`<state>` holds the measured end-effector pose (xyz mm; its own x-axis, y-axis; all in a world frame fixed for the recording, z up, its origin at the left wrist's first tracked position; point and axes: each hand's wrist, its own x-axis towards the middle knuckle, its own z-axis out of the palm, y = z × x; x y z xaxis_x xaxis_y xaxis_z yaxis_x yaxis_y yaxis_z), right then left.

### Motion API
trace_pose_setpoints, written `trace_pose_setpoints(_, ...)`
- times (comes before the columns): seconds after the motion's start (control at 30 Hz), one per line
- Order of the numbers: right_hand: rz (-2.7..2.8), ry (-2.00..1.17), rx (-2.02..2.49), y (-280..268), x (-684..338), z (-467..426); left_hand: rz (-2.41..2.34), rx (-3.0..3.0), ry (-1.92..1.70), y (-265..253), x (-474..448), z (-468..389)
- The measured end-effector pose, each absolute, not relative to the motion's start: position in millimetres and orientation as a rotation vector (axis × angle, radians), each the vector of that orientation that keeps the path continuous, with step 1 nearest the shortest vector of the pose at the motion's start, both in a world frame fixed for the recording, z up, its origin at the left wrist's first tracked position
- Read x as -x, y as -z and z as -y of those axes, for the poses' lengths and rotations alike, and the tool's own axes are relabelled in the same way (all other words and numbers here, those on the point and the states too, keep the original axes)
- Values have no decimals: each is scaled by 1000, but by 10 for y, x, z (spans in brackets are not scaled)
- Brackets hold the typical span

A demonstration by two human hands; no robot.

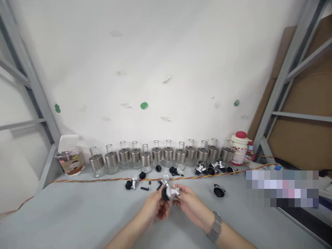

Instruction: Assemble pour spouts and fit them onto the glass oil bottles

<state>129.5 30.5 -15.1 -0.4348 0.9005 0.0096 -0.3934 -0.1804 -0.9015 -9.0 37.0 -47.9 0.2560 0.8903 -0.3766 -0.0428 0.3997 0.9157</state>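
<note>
Above the grey table, my two hands hold a silver pourer top with a black base (171, 192). My left hand (155, 205) is closed round its black side, the fingers curled underneath. The fingers of my right hand (188, 201) are closed at the silver spout on the other side. My fingers hide part of the piece. Just beyond my hands lie a black strip-like part (144, 188) and another silver-and-black pourer top (132, 183). To the right of my right hand sits a round black cap (219, 191).
Several glass bottles with steel sleeves (145, 159) line the wall. More pourer parts (201, 168) lie before them. A red-and-yellow twisted wire (103, 179) crosses the table. A drink cup (70, 162) stands left, a white container with a red lid (238, 150) right. Metal frames flank both sides.
</note>
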Motion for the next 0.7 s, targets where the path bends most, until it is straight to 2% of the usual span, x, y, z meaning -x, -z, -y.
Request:
trace_pose_setpoints(0.17,1223,-1515,873,286,-1227,-348,-1157,-942,-792,501,74,-352)
trace_pose_setpoints(0.4,1273,-1526,839,442,-1153,-377,-1276,-1039,-916,360,65,-263)
trace_pose_setpoints(0.6,1301,-1384,908,379,-1174,-359,-1374,-1192,-1153,247,63,-117)
trace_pose_setpoints(0.7,1374,-1307,937,338,-1194,-332,-1397,-1378,-1102,258,42,-44)
